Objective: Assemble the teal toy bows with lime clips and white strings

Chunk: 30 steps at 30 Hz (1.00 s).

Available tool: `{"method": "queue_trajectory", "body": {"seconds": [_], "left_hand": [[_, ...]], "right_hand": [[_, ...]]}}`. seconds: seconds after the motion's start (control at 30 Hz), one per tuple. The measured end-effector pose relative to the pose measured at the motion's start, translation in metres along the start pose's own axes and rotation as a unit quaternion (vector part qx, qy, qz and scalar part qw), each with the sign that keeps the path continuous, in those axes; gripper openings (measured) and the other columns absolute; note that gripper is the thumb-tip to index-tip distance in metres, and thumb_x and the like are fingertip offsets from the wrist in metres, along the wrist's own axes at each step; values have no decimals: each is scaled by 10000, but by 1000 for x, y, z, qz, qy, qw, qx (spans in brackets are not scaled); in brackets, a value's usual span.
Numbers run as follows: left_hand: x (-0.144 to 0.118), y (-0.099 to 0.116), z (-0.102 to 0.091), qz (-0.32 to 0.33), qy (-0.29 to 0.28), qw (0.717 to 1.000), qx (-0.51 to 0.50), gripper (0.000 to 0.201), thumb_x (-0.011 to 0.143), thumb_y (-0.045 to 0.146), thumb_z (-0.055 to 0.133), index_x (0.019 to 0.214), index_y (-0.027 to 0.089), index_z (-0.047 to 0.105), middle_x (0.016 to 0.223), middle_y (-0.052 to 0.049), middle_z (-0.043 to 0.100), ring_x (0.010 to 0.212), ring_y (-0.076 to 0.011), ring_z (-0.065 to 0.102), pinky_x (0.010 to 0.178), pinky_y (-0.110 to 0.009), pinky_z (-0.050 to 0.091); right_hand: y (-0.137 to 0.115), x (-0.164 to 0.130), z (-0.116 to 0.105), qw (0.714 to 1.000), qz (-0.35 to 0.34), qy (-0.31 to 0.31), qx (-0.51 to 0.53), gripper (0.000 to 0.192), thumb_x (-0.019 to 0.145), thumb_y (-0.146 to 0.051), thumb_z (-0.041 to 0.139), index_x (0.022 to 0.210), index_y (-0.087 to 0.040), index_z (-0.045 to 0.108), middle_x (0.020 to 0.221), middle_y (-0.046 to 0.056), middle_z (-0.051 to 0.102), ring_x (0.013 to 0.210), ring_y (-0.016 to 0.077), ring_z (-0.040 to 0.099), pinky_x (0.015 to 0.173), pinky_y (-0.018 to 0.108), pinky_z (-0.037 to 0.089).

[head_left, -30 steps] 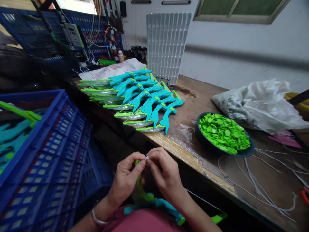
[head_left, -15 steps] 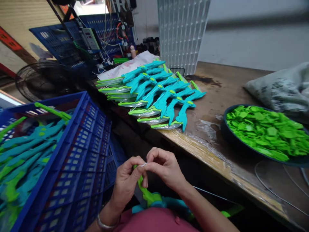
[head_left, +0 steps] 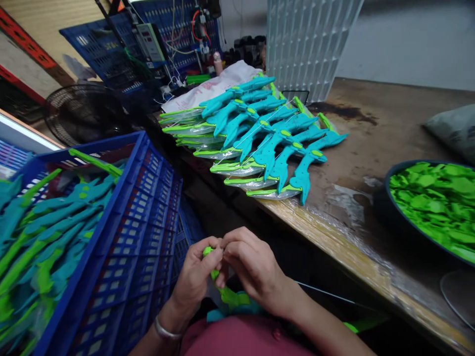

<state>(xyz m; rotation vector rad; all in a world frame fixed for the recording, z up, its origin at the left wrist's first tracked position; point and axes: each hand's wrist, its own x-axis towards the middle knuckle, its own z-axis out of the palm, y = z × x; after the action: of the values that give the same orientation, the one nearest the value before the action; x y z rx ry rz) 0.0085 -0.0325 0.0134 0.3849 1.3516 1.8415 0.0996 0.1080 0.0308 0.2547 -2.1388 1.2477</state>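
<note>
Close to my body, my left hand [head_left: 196,272] pinches the green tip of a teal-and-green toy bow [head_left: 233,299], which rests in my lap against the red shirt. Fingertips of my right hand [head_left: 256,267] meet those of the left at that tip, closed around the end of the bow's white string. The string's end is hidden by the fingers. Farther along, the taut string [head_left: 326,291] emerges below my right forearm, toward the bow's other green end [head_left: 351,327].
Rows of similar toy bows [head_left: 267,143] lie overlapped on the wooden table [head_left: 371,123]. A blue crate [head_left: 122,237] full of bows stands at left. At right are a dark basin [head_left: 388,198] of green plastic pieces and a sack [head_left: 454,129]. A fan [head_left: 79,111] stands behind the crate.
My right hand has turned, its fingers curling in closer over the bow's tip, so the white string's end no longer shows. The view has swung left, shifting the table things rightward.
</note>
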Motion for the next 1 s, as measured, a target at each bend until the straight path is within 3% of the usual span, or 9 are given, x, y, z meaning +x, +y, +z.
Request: {"method": "queue_trajectory", "body": {"seconds": [0.17, 0.4, 0.53, 0.67, 1.0], "left_hand": [[7, -5, 6, -5, -22, 1000, 8, 305, 855, 397, 768, 735, 169, 604, 549, 56, 507, 398, -79, 523, 405, -172, 414], [15, -12, 13, -1, -76, 993, 94, 208, 928, 317, 709, 792, 172, 652, 555, 41, 566, 440, -80, 546, 473, -181, 451], [17, -15, 18, -41, -102, 993, 45, 230, 909, 342, 727, 785, 167, 643, 533, 57, 510, 408, -71, 505, 434, -174, 429], [17, -17, 27, -63, -105, 992, -1, 256, 873, 360, 759, 769, 161, 636, 547, 66, 467, 393, -62, 476, 404, -168, 423], [21, -22, 39, -69, -137, 988, -14, 282, 902, 351, 723, 740, 162, 589, 559, 62, 457, 412, -60, 468, 416, -164, 427]], "right_hand": [[-3, -7, -11, 999, 39, 1, 3, 115, 1002, -133, 448, 928, -184, 519, 871, 60, 598, 796, 161, 551, 704, 294, 491], [-9, -22, -25, 956, 246, 85, 137, 125, 964, -205, 624, 863, -192, 551, 750, -38, 590, 631, 81, 552, 578, 190, 448], [-5, -31, -29, 978, 164, 117, 45, 130, 959, -183, 659, 842, -178, 603, 815, 2, 623, 732, 105, 580, 672, 224, 484], [-5, -40, -29, 988, 71, 124, -60, 68, 986, -121, 585, 968, -150, 644, 901, 74, 649, 818, 145, 594, 723, 267, 520], [-16, -46, -33, 982, 139, 125, -27, 84, 982, -126, 517, 921, -179, 539, 917, 55, 591, 833, 138, 577, 727, 269, 502]]}}
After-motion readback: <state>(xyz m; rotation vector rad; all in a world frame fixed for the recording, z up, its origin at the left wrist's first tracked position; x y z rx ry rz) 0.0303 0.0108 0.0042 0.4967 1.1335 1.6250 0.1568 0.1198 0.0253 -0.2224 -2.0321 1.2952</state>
